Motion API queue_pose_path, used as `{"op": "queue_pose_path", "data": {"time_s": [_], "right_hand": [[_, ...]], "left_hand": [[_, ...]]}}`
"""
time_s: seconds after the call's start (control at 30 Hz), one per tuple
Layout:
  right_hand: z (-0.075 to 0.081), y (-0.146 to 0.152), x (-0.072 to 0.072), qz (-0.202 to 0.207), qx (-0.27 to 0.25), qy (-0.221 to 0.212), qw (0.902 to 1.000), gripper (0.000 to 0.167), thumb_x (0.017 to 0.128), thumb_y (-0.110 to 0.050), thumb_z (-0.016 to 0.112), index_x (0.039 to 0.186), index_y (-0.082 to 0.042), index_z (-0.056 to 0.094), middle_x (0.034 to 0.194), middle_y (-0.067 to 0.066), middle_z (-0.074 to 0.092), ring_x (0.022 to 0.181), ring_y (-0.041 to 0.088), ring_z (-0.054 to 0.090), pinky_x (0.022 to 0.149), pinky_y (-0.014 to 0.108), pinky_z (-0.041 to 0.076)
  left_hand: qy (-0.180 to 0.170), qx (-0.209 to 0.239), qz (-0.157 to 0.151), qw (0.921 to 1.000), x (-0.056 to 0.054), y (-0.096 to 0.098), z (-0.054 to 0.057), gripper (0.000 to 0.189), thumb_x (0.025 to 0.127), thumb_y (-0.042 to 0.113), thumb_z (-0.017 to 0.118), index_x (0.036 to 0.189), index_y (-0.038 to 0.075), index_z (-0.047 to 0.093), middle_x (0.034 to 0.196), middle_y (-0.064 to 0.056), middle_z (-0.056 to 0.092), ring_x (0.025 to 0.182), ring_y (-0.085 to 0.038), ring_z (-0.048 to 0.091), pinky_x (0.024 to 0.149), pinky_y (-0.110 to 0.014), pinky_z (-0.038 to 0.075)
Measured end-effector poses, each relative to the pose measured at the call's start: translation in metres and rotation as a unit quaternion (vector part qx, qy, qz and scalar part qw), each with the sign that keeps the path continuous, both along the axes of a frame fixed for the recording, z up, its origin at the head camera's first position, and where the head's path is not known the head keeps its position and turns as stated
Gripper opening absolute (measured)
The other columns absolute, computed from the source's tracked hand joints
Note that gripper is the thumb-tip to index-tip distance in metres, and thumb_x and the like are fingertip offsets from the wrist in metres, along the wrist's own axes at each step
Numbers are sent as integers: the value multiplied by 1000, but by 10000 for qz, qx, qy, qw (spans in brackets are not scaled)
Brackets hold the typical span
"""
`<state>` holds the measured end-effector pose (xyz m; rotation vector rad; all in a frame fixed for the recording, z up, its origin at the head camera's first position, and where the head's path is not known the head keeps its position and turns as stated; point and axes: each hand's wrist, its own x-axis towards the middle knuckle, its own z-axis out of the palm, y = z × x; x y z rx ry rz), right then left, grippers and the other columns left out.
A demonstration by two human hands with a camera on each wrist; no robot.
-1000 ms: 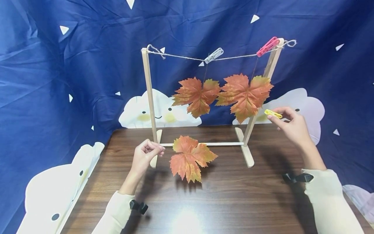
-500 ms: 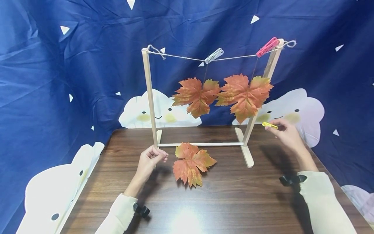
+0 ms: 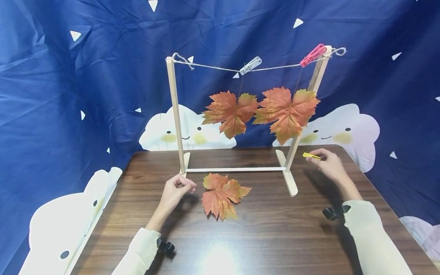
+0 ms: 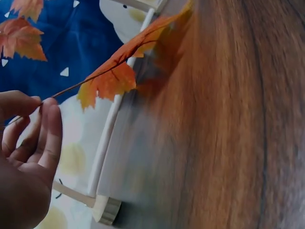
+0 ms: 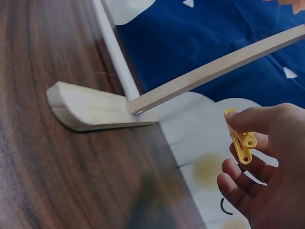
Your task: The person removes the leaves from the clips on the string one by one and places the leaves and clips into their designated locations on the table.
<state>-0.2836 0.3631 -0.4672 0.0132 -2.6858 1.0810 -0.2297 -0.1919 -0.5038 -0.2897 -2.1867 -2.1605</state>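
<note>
My left hand (image 3: 176,191) pinches the thin stem of an orange maple leaf (image 3: 220,196) between thumb and forefinger. In the left wrist view the leaf (image 4: 114,71) extends away from the fingertips, just above the table. My right hand (image 3: 328,165) holds a yellow clothespin (image 3: 311,156) between thumb and fingers, right of the wooden stand. The right wrist view shows the clothespin (image 5: 239,136) pressed under the thumb. Two more leaves hang from the string: one leaf (image 3: 231,114) under a white clothespin (image 3: 250,66), the other leaf (image 3: 288,114) under a pink clothespin (image 3: 313,55).
A wooden stand (image 3: 175,114) with a string (image 3: 213,67) between its posts stands at the back of the brown table (image 3: 268,236). A white rod (image 3: 254,169) joins its feet low down. Behind hangs a blue curtain (image 3: 103,68) with white clouds.
My right hand has come down and leftward with the yellow clothespin. My left hand has lowered slightly, bringing its leaf nearer the table. The hanging leaves stay where they were.
</note>
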Motion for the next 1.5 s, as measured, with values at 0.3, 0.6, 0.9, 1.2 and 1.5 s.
{"op": "queue_pose_path", "data": {"time_s": [0.3, 0.6, 0.9, 1.2, 1.5], "right_hand": [[-21, -3, -8, -56, 356, -28, 9993, 33, 98, -26, 74, 117, 1, 72, 112, 28, 74, 89, 24, 67, 72, 32, 47], [-33, -10, -13, -23, 421, -164, 9990, 28, 94, -16, 75, 114, 5, 70, 99, 25, 72, 78, 20, 59, 67, 31, 45], [-44, -10, -19, -142, 513, -279, 9982, 29, 92, -15, 78, 113, 3, 70, 107, 29, 73, 94, 38, 67, 77, 41, 47], [-51, -9, -20, -375, 599, -462, 9964, 33, 94, -17, 77, 117, 5, 69, 116, 34, 70, 107, 52, 65, 93, 64, 48], [-54, -7, -21, -531, 719, -418, 9951, 35, 95, -17, 77, 121, 6, 69, 121, 35, 70, 112, 57, 63, 95, 67, 47]], "left_hand": [[177, -1844, 367, 9820, -3, -8, -9, 13, 88, -2, 79, 89, 2, 67, 86, -13, 78, 68, -8, 70, 66, -21, 57], [725, -3631, 79, 9289, -5, -13, -11, 10, 87, 4, 77, 94, 12, 77, 83, 5, 74, 74, -6, 64, 74, -24, 54], [910, -4530, 9, 8869, -5, -12, -16, 13, 88, 11, 80, 82, 21, 74, 75, 10, 64, 65, -2, 57, 69, -28, 50], [1313, -5216, -102, 8430, -2, -7, -15, 18, 85, 13, 81, 76, 23, 69, 77, 10, 56, 70, -7, 52, 64, -31, 47], [1353, -5500, -316, 8235, -1, -3, -15, 14, 83, 13, 80, 77, 21, 70, 77, 10, 55, 79, -11, 56, 67, -33, 49]]}}
